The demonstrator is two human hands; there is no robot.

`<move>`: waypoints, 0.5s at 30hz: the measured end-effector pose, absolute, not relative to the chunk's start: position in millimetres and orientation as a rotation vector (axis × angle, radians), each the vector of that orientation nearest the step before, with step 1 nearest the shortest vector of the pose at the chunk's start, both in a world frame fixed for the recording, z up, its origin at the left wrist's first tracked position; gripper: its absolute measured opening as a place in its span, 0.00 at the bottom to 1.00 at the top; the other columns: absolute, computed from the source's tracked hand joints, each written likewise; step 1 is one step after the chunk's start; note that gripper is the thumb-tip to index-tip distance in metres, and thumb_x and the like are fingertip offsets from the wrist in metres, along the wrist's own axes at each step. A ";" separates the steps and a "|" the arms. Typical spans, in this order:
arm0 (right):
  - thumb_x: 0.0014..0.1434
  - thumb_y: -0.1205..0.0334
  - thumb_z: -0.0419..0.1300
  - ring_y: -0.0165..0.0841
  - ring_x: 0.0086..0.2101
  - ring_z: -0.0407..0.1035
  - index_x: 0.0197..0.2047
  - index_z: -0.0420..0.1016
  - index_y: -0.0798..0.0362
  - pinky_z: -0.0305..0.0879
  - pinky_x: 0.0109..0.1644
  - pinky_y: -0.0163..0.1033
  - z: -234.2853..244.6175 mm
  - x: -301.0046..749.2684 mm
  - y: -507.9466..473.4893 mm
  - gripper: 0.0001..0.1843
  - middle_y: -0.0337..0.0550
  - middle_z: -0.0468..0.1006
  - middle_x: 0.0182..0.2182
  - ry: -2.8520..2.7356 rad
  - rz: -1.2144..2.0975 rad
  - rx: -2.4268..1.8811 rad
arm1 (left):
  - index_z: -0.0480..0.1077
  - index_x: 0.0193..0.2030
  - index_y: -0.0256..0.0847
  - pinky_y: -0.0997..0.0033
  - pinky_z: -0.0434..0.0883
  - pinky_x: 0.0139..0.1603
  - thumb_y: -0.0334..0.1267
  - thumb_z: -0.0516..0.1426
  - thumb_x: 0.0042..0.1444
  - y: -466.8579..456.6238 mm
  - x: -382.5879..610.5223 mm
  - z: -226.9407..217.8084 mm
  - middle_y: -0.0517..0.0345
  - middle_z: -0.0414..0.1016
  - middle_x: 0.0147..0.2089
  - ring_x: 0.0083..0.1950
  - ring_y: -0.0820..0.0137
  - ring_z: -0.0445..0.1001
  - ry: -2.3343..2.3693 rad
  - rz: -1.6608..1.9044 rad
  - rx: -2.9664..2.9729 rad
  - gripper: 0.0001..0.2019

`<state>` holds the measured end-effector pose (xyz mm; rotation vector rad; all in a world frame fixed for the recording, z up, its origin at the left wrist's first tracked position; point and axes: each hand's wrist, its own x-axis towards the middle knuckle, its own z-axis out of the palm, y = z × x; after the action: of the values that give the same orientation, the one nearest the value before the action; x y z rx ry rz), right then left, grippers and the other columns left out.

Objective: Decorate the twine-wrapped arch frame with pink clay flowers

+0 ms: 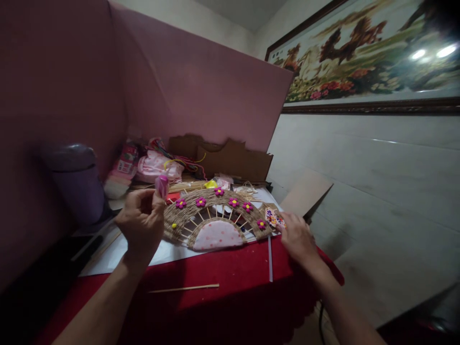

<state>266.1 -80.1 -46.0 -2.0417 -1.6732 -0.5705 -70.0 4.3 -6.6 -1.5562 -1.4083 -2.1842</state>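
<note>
My left hand (143, 215) is raised at the left end of a woven fan (233, 194), its fingers pinched round a small clear packet of magenta clay (162, 186). The fan has a twine band over thin sticks, magenta flowers with yellow centres, and a half-round pink spotted fabric base (216, 235). A lone yellow dot (174, 225) sits on its left part. At the fan's right end, my right hand (296, 235) has its fingers closed on a small piece with a multicoloured floral pattern (275, 218). Part of that piece is hidden by the fingers.
A thin wooden stick (183, 288) lies on the red tablecloth (233, 268), and a pale strip (270, 258) hangs over its edge. Behind the fan are torn cardboard (235, 160), a pink bundle (158, 166) and yarn. A purple container (77, 187) stands at left.
</note>
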 end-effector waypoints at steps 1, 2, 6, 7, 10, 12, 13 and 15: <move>0.57 0.68 0.55 0.48 0.46 0.66 0.50 0.71 0.60 0.62 0.48 0.50 -48.5 282.0 -80.2 0.17 0.58 0.74 0.46 -1.672 -0.512 -2.174 | 0.72 0.35 0.38 0.72 0.68 0.30 0.36 0.58 0.49 4.0 -69.7 -6.6 0.62 0.71 0.25 0.26 0.73 0.70 -1.410 -2.185 -1.559 0.06; 0.56 0.67 0.57 0.48 0.46 0.67 0.49 0.72 0.58 0.63 0.47 0.49 -51.5 296.0 -80.1 0.17 0.57 0.75 0.46 -1.713 -0.429 -2.259 | 0.72 0.35 0.38 0.72 0.68 0.30 0.36 0.58 0.49 3.5 -69.4 -6.5 0.62 0.71 0.26 0.26 0.73 0.70 -1.410 -2.185 -1.558 0.07; 0.60 0.67 0.52 0.43 0.49 0.68 0.55 0.69 0.56 0.62 0.50 0.42 -64.8 332.9 -74.2 0.20 0.54 0.74 0.50 -1.802 -0.268 -2.246 | 0.72 0.34 0.38 0.70 0.67 0.30 0.35 0.59 0.49 1.8 -69.2 -5.4 0.61 0.71 0.25 0.25 0.72 0.70 -1.402 -2.182 -1.564 0.05; 0.60 0.67 0.52 0.43 0.49 0.68 0.55 0.69 0.56 0.62 0.50 0.42 -67.1 339.0 -71.3 0.20 0.54 0.74 0.50 -1.789 -0.276 -2.239 | 0.71 0.34 0.39 0.70 0.67 0.30 0.35 0.59 0.49 1.5 -69.2 -5.1 0.60 0.71 0.25 0.25 0.72 0.70 -1.405 -2.185 -1.574 0.05; 0.59 0.67 0.52 0.42 0.48 0.69 0.55 0.70 0.53 0.63 0.49 0.41 -68.7 353.9 -59.7 0.20 0.51 0.75 0.49 -1.777 -0.271 -2.205 | 0.71 0.34 0.40 0.70 0.67 0.30 0.35 0.58 0.50 0.9 -68.6 -4.2 0.60 0.71 0.25 0.25 0.71 0.70 -1.407 -2.192 -1.603 0.04; 0.58 0.66 0.54 0.41 0.47 0.70 0.53 0.71 0.50 0.64 0.47 0.41 -66.4 360.9 -51.9 0.20 0.49 0.77 0.48 -1.787 -0.262 -2.190 | 0.71 0.33 0.39 0.70 0.67 0.29 0.36 0.58 0.50 1.1 -67.7 -4.2 0.60 0.71 0.25 0.25 0.72 0.70 -1.393 -2.177 -1.593 0.04; 0.57 0.66 0.54 0.41 0.46 0.71 0.53 0.72 0.49 0.64 0.47 0.41 -65.1 363.3 -48.7 0.19 0.48 0.77 0.48 -1.794 -0.257 -2.186 | 0.71 0.32 0.39 0.71 0.67 0.29 0.36 0.58 0.50 1.2 -67.3 -4.4 0.60 0.71 0.24 0.24 0.72 0.70 -1.387 -2.167 -1.585 0.04; 0.57 0.65 0.55 0.41 0.46 0.71 0.52 0.73 0.49 0.64 0.47 0.41 -63.0 365.8 -45.1 0.20 0.49 0.77 0.48 -1.814 -0.242 -2.172 | 0.71 0.32 0.38 0.72 0.66 0.28 0.37 0.58 0.50 1.5 -66.6 -5.0 0.61 0.71 0.24 0.24 0.73 0.70 -1.381 -2.150 -1.581 0.05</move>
<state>365.8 -45.1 -63.0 -2.1721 -1.8139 -0.2421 -66.6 1.5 -5.0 -1.5809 -1.3813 -2.1498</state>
